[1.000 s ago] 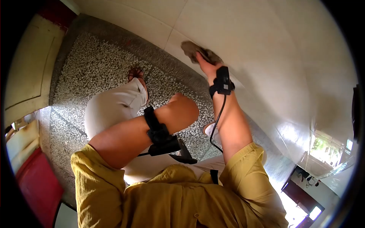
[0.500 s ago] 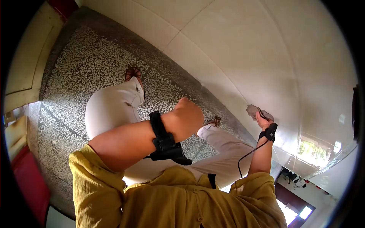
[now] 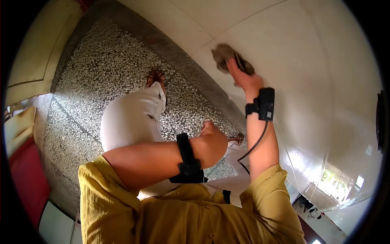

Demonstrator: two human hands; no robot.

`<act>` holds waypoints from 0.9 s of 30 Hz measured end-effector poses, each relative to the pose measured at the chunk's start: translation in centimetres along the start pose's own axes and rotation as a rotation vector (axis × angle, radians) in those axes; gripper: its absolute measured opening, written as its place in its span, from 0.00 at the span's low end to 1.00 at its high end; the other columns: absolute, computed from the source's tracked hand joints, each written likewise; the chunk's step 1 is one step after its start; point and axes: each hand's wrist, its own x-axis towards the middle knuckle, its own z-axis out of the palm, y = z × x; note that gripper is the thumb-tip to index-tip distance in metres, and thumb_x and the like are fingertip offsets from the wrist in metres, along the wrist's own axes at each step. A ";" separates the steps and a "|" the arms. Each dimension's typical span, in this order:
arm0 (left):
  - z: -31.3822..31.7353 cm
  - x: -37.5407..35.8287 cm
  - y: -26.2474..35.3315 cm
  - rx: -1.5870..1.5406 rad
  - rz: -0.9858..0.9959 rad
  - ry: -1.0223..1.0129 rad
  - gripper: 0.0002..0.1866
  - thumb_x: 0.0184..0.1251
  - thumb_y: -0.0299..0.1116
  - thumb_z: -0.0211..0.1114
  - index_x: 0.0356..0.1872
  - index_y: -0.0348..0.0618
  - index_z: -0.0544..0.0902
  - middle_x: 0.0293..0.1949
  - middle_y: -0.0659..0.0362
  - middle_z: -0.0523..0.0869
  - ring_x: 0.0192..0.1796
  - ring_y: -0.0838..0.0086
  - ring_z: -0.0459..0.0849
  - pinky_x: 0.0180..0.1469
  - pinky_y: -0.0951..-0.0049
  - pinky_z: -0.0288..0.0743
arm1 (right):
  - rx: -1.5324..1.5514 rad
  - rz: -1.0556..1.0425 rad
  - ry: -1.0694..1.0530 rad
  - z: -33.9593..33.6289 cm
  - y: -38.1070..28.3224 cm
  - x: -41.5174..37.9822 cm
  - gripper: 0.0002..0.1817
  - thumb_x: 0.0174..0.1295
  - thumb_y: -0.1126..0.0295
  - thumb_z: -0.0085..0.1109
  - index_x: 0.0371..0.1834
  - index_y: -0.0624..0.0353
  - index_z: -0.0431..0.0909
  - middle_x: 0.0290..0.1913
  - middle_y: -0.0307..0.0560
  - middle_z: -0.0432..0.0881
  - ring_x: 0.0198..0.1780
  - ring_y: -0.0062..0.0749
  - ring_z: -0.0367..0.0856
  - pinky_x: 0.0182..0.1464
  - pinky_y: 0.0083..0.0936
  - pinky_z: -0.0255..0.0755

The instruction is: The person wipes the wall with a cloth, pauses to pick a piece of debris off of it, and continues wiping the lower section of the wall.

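Note:
My right hand (image 3: 245, 78) is stretched out over the glossy tiled wall (image 3: 284, 53), pressing a crumpled grey-brown cloth (image 3: 232, 59) to its surface. The cloth is slightly blurred and bunches out past the fingers. In front of my body, my left hand (image 3: 212, 145) is curled into a fist above my knees, its back turned up and most of the fingers hidden. Nothing shows sticking out of that fist. Each wrist wears a black strap with a device; a cable runs from the right one.
Speckled terrazzo floor (image 3: 109, 65) lies beneath, with a dark border (image 3: 162, 40) along the wall's foot. My sandalled foot (image 3: 156, 77) is on it. A cream door or panel (image 3: 40, 44) and a red object (image 3: 29, 181) are at left. Wall tiles reflect a bright window (image 3: 335, 183).
My right hand and the cloth have swept up and left along the wall. My left fist has shifted slightly right and down in view, staying closed.

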 end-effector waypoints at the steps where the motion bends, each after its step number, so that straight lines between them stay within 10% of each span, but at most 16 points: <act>1: -0.2 0.1 0.0 -0.026 0.012 -0.023 0.24 0.43 0.38 0.74 0.46 0.44 0.86 0.46 0.57 0.86 0.49 0.60 0.83 0.50 0.53 0.71 | 0.022 -0.001 -0.036 1.3 2.6 0.3 0.25 0.73 0.60 0.39 0.70 0.59 0.58 0.73 0.52 0.56 0.72 0.50 0.56 0.68 0.53 0.62; 7: -0.8 -0.2 -0.1 -0.034 -0.001 -0.066 0.26 0.42 0.38 0.75 0.47 0.44 0.86 0.52 0.55 0.84 0.51 0.59 0.82 0.52 0.51 0.71 | 0.088 -0.036 -0.070 0.0 8.7 5.3 0.29 0.74 0.52 0.34 0.75 0.48 0.52 0.76 0.45 0.52 0.73 0.46 0.54 0.73 0.49 0.53; 9: -1.0 0.0 -0.8 0.005 -0.003 -0.110 0.12 0.44 0.33 0.71 0.34 0.45 0.86 0.37 0.59 0.85 0.41 0.64 0.83 0.42 0.63 0.71 | -0.155 -0.024 -0.112 -6.4 4.4 11.8 0.33 0.71 0.47 0.39 0.75 0.48 0.53 0.76 0.45 0.54 0.73 0.44 0.55 0.74 0.44 0.53; 14: -0.3 1.4 -1.2 -0.093 -0.017 -0.191 0.19 0.41 0.36 0.75 0.40 0.46 0.88 0.43 0.59 0.86 0.48 0.64 0.83 0.48 0.64 0.71 | -2.019 -0.443 0.126 -12.9 -5.0 9.4 0.40 0.61 0.40 0.51 0.73 0.48 0.58 0.74 0.44 0.61 0.73 0.43 0.58 0.72 0.35 0.55; 16: 0.0 1.2 -0.9 -0.050 -0.040 -0.099 0.13 0.43 0.34 0.73 0.34 0.47 0.88 0.37 0.60 0.86 0.44 0.65 0.84 0.45 0.65 0.71 | -2.224 -0.573 0.166 -15.3 -8.9 5.9 0.42 0.58 0.38 0.52 0.73 0.49 0.59 0.74 0.41 0.62 0.73 0.41 0.58 0.72 0.33 0.54; 17: 0.2 1.1 -0.8 -0.034 -0.049 -0.066 0.12 0.44 0.34 0.72 0.33 0.47 0.88 0.37 0.60 0.86 0.43 0.66 0.84 0.44 0.66 0.71 | -2.495 -0.447 0.698 -16.2 -10.0 3.2 0.43 0.59 0.36 0.49 0.73 0.48 0.59 0.74 0.41 0.61 0.74 0.39 0.56 0.73 0.33 0.53; 19: 0.1 1.0 -0.9 0.034 -0.020 -0.026 0.07 0.47 0.33 0.70 0.29 0.47 0.87 0.33 0.61 0.85 0.40 0.66 0.85 0.40 0.67 0.71 | -2.435 -0.592 0.386 -20.9 -17.3 2.1 0.40 0.59 0.35 0.47 0.70 0.48 0.65 0.72 0.41 0.64 0.73 0.37 0.60 0.72 0.34 0.55; 24: 0.4 1.4 -0.7 -0.039 -0.001 0.039 0.00 0.49 0.26 0.65 0.23 0.44 0.83 0.26 0.59 0.84 0.36 0.66 0.85 0.42 0.67 0.73 | -2.332 -0.748 0.735 -25.1 -26.8 -7.8 0.40 0.59 0.34 0.47 0.71 0.46 0.64 0.72 0.40 0.65 0.73 0.41 0.59 0.74 0.39 0.52; 26: 0.5 1.2 -0.7 -0.044 0.013 0.090 0.01 0.49 0.26 0.65 0.22 0.44 0.83 0.26 0.59 0.84 0.36 0.65 0.85 0.42 0.66 0.74 | -2.732 -0.769 1.119 -25.2 -28.6 -11.3 0.39 0.62 0.36 0.43 0.71 0.47 0.63 0.72 0.40 0.64 0.73 0.40 0.59 0.74 0.37 0.51; 27: 0.8 1.4 -0.7 -0.029 0.001 0.082 0.01 0.49 0.26 0.65 0.22 0.44 0.83 0.26 0.58 0.84 0.36 0.66 0.85 0.41 0.66 0.74 | -2.456 -0.756 0.961 -25.9 -30.8 -12.1 0.38 0.61 0.37 0.45 0.71 0.46 0.64 0.72 0.40 0.65 0.73 0.38 0.60 0.74 0.35 0.53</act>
